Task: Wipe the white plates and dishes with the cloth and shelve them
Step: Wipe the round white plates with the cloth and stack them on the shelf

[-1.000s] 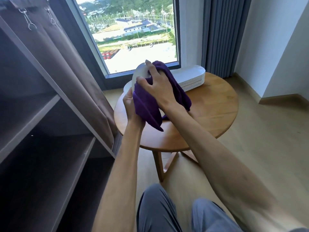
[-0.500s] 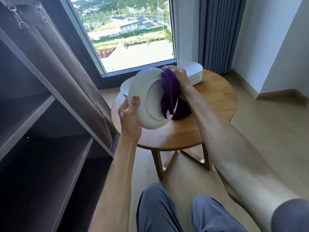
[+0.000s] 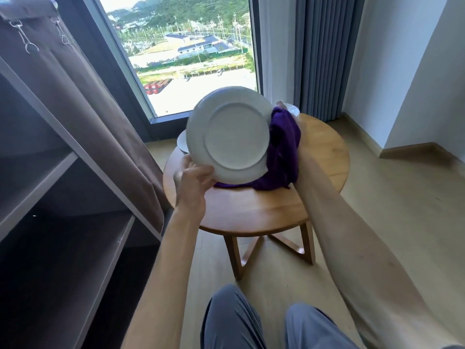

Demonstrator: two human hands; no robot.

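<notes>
Our left hand (image 3: pixel 193 182) grips white plate (image 3: pixel 232 132) at lower rim, underside toward us; right hand (image 3: pixel 298 127) mostly hidden behind purple cloth (image 3: pixel 284 147), grip unclear.

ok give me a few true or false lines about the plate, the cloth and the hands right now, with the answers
1. The left hand grips the white plate by its lower rim. True.
2. The plate lies flat on the round wooden table. False: it is held up, tilted, its underside facing the camera.
3. The purple cloth sits on the plate's right side. True.
4. The cloth is folded on a shelf. False: it is at the plate, above the table.
5. More white dishes sit on the table behind the plate. True.
</notes>
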